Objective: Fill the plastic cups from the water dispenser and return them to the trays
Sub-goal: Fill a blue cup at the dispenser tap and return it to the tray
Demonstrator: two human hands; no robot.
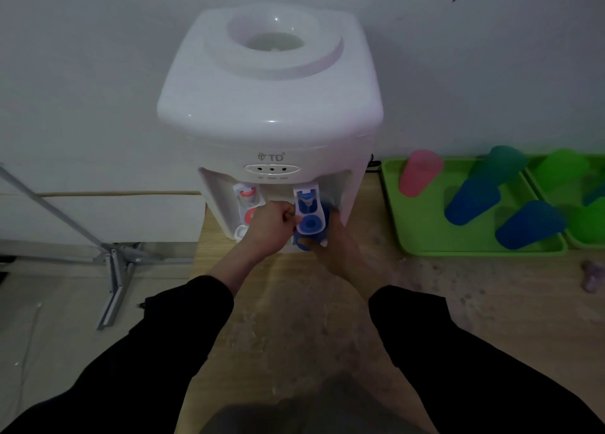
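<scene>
- Under the blue tap lever (309, 219) of the white plastic water dispenser (268, 106): small blue plastic cup (302, 243), gripped by right hand (337, 247), fingers wrapped round it.
- Just beside: left hand (268, 227), curled tight, pinches the lever's edge.
- Well apart, on flat green plastic tray (425, 227): pink cup (420, 173), teal cup (497, 165), more blue ones.

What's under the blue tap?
A blue cup, held by the right hand; the left hand grips the blue tap. The tap covers the cup's inside, so any water level is hidden.
</scene>
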